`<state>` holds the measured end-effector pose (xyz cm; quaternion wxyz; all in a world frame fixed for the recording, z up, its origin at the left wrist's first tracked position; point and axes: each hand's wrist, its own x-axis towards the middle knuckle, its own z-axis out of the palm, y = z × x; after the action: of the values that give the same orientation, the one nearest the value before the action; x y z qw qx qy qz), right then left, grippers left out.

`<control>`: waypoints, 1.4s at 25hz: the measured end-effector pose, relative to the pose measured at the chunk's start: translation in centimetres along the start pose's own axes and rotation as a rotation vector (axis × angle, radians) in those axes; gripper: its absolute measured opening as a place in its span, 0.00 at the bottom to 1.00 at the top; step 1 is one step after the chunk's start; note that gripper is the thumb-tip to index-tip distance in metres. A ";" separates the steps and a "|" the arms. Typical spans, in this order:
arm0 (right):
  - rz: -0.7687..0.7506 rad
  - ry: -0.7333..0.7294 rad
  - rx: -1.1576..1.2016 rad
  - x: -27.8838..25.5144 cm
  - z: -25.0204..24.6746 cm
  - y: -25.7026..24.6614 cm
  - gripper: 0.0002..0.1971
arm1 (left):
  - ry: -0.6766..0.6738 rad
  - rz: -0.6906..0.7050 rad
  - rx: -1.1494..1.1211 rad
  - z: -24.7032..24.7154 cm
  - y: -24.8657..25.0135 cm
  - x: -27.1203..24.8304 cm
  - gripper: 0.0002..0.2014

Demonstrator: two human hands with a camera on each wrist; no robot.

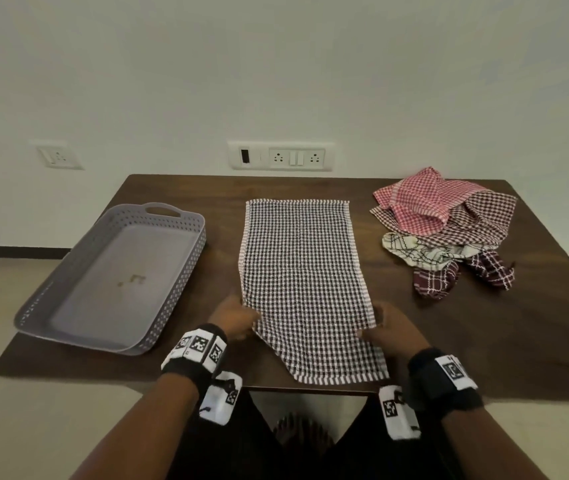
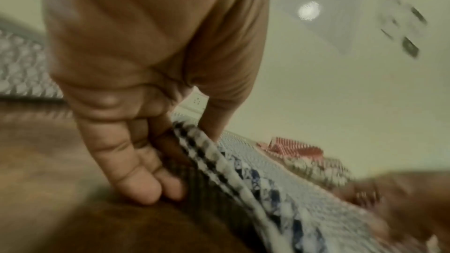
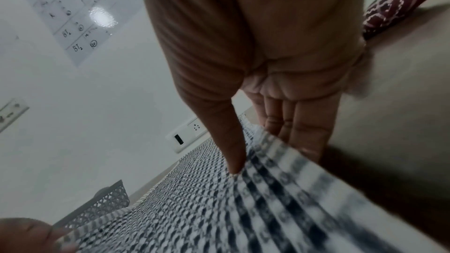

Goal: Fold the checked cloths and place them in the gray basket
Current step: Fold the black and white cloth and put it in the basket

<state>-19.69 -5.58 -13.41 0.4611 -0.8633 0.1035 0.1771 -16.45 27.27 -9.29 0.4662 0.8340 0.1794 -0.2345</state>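
Note:
A dark-and-white checked cloth lies flat, lengthwise, in the middle of the brown table; its near end reaches the front edge. My left hand pinches the cloth's left edge, thumb on top and fingers underneath. My right hand pinches the right edge the same way, thumb on top. The gray perforated basket sits at the left of the table with nothing in it.
A heap of crumpled checked cloths, red, maroon and cream, lies at the table's back right. A wall with power sockets runs just behind the table. My knees and a foot show below the front edge.

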 end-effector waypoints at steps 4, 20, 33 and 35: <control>-0.128 0.182 0.444 -2.6 -1.1 -2.6 0.16 | -0.003 -0.092 -0.660 -0.3 1.1 -0.7 0.11; -0.231 0.073 0.228 -3.9 -0.6 -0.9 0.19 | -0.341 0.547 0.532 -1.4 -2.0 -4.4 0.30; -0.440 0.041 0.182 -3.5 -3.0 -5.7 0.09 | -0.048 0.637 0.325 -3.2 -2.0 -2.5 0.14; -0.389 0.074 0.232 -2.8 -3.1 -7.1 0.05 | 0.040 0.616 0.086 -3.0 -1.2 -1.8 0.19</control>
<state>-19.13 -4.23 -5.32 0.5787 -0.8141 -0.0282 0.0400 -17.84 30.34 -7.75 0.4761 0.8724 -0.0826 -0.0732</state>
